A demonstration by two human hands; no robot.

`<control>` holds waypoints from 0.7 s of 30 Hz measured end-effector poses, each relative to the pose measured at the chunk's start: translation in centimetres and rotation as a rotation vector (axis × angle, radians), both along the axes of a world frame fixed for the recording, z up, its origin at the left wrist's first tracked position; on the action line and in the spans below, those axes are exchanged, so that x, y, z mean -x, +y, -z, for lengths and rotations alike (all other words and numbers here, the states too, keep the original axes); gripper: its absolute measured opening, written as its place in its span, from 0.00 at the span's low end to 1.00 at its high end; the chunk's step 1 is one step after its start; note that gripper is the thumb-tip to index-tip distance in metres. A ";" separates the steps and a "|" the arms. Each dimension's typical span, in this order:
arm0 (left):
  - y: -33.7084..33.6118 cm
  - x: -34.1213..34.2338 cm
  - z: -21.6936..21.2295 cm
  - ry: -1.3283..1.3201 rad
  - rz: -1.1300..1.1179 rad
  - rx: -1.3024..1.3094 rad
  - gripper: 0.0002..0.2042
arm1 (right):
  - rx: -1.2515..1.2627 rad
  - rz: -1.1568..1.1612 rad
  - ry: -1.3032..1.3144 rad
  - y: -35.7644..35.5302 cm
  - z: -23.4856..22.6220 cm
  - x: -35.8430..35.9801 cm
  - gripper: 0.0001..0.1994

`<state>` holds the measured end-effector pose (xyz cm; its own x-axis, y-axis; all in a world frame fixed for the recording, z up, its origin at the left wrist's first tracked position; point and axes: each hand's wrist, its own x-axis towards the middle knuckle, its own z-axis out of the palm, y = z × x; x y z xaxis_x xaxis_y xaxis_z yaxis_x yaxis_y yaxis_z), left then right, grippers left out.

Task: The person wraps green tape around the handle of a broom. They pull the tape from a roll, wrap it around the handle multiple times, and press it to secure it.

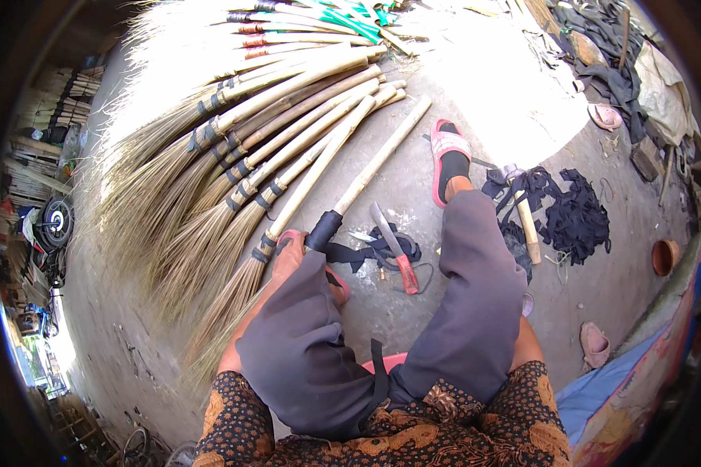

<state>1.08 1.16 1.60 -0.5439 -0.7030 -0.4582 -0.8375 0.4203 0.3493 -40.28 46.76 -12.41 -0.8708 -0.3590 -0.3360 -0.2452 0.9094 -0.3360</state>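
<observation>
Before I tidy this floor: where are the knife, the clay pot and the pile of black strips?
knife (395, 251), head view, on the blade near the red handle.
clay pot (664, 257), head view, on its rim.
pile of black strips (576, 218), head view, on the heap's middle.

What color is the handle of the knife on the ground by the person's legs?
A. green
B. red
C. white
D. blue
B: the knife lies on the ground between the legs, on some black strips, and its handle is red below a grey blade.
</observation>
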 end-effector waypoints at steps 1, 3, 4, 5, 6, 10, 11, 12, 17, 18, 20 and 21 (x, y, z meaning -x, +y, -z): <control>0.0 0.2 -0.4 0.007 0.005 -0.038 0.29 | -0.001 -0.008 0.002 0.2 0.0 0.1 0.17; -0.1 0.0 -0.9 0.035 -0.003 -0.080 0.29 | -0.012 -0.028 0.002 0.8 0.2 0.4 0.17; 0.0 0.1 -0.6 0.063 0.000 -0.057 0.28 | -0.013 -0.040 0.004 1.1 0.2 0.8 0.16; -0.1 -0.1 -0.4 0.083 0.034 0.033 0.28 | -0.011 -0.047 0.012 1.4 0.2 1.2 0.16; -0.3 -0.1 0.1 0.072 0.042 0.134 0.28 | -0.006 -0.052 0.020 1.7 0.0 1.7 0.15; -2.0 -1.0 1.7 0.216 0.085 0.045 0.31 | 0.073 -0.073 0.075 2.2 -4.4 5.5 0.14; -2.5 -1.2 1.9 0.219 0.109 -0.015 0.32 | 0.128 -0.057 0.086 1.8 -6.6 6.6 0.14; -2.5 -1.3 2.1 0.216 0.119 -0.075 0.34 | 0.196 -0.050 0.101 1.2 -9.3 7.9 0.14; -2.3 -1.1 1.9 0.136 0.129 0.093 0.40 | 0.519 -0.040 0.093 -8.2 -24.7 10.0 0.10; -2.5 -1.0 1.7 0.171 0.093 0.062 0.39 | 0.493 -0.114 0.115 -10.9 -27.2 9.3 0.10; -2.5 -0.8 1.3 0.175 0.013 -0.100 0.38 | 0.540 -0.170 0.026 -16.6 -30.3 6.6 0.09; -2.6 -0.8 1.2 0.145 0.038 -0.156 0.37 | 0.546 -0.262 0.026 -19.2 -30.8 4.7 0.08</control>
<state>1.90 -1.40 0.44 -0.6366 -0.6076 -0.4749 -0.7584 0.3818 0.5282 -44.96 27.59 18.43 -0.7357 -0.6769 -0.0230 -0.4518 0.5157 -0.7280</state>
